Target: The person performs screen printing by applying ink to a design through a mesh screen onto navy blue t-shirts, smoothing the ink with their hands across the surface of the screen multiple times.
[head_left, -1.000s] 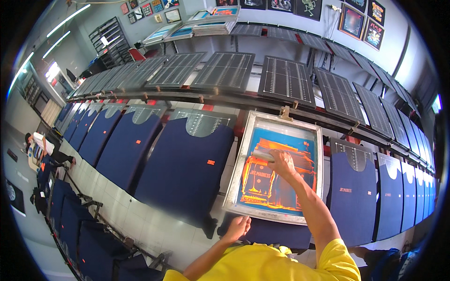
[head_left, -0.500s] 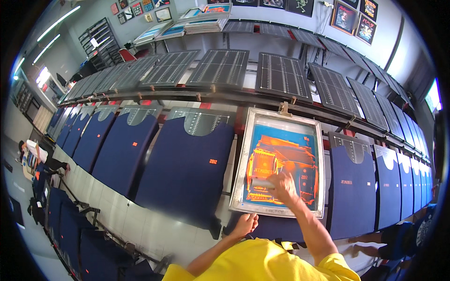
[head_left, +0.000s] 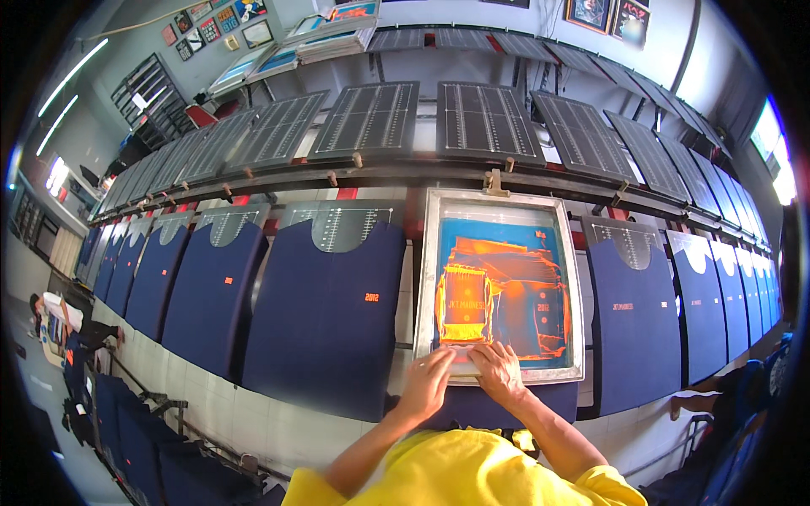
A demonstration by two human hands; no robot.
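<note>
A screen-printing frame (head_left: 575, 278) with a metal rim and a blue mesh lies over a navy shirt (head_left: 540, 396) in front of me. Orange ink (head_left: 506, 261) is smeared across the mesh around the stencil areas. Low on the mesh, by the near rim, a pale squeegee (head_left: 461, 352) stretches between my hands. My left hand (head_left: 427, 384) grips its left end. My right hand (head_left: 498, 372) is closed on its right end. The fingers cover much of the tool. A metal clamp (head_left: 494, 183) sits at the frame's far edge.
Navy shirts with small orange prints lie on boards to the left (head_left: 329, 312) and right (head_left: 634, 329). Beyond a dark rail stands a row of grey marked boards (head_left: 367, 122). Another person (head_left: 72, 316) is at the far left; part of someone (head_left: 726, 392) shows at right.
My left hand has come up from the near rim onto the squeegee. My right hand has moved down toward the near rim with it. The view has shifted slightly.
</note>
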